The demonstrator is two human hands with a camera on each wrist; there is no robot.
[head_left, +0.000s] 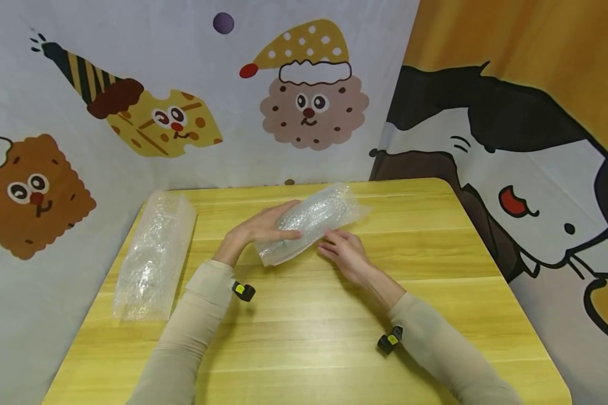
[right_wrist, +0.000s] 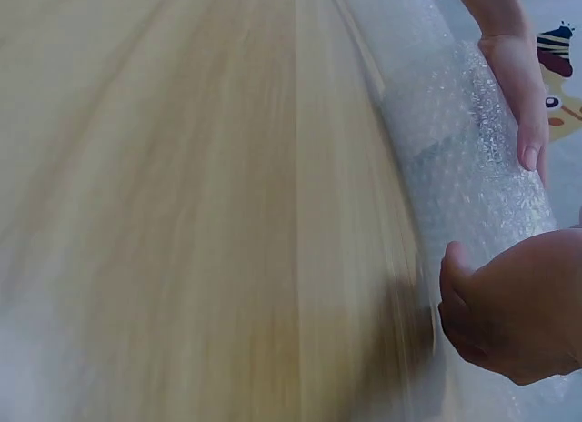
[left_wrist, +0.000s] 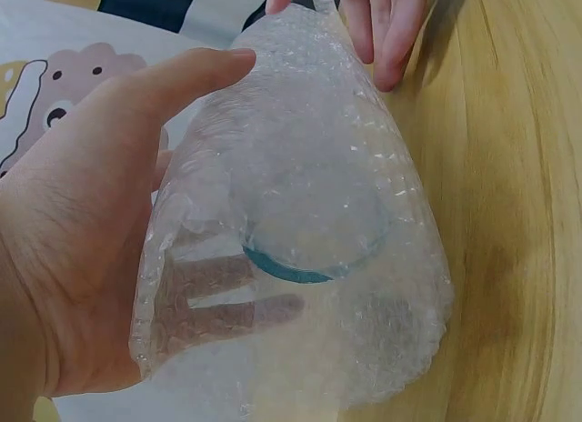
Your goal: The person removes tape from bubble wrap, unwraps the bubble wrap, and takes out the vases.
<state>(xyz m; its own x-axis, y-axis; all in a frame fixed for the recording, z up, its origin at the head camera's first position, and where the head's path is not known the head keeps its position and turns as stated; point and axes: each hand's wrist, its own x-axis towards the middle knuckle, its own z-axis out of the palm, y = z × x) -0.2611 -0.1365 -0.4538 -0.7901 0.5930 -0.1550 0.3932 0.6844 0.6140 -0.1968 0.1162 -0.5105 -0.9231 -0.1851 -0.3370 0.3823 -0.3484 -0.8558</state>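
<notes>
A clear bubble-wrap bundle (head_left: pixel 316 214) lies tilted across the far middle of the table. My left hand (head_left: pixel 263 228) grips its left part, thumb on top; the fingers behind show through the plastic in the left wrist view. Inside the bubble wrap (left_wrist: pixel 382 286) a round, see-through thing with a teal edge (left_wrist: pixel 286 269) shows faintly. My right hand (head_left: pixel 348 253) is at the bundle's near edge, with a fingertip right at the plastic and the other fingers loosely bent. In the right wrist view, the right hand (right_wrist: pixel 518 304) overlaps the lower part of the wrap.
A second long piece of bubble wrap (head_left: pixel 154 259) lies along the left side of the wooden table (head_left: pixel 304 349). Behind the table hangs a white cloth (head_left: pixel 182 34) with cartoon figures. Another printed cloth (head_left: pixel 537 45) hangs to the right.
</notes>
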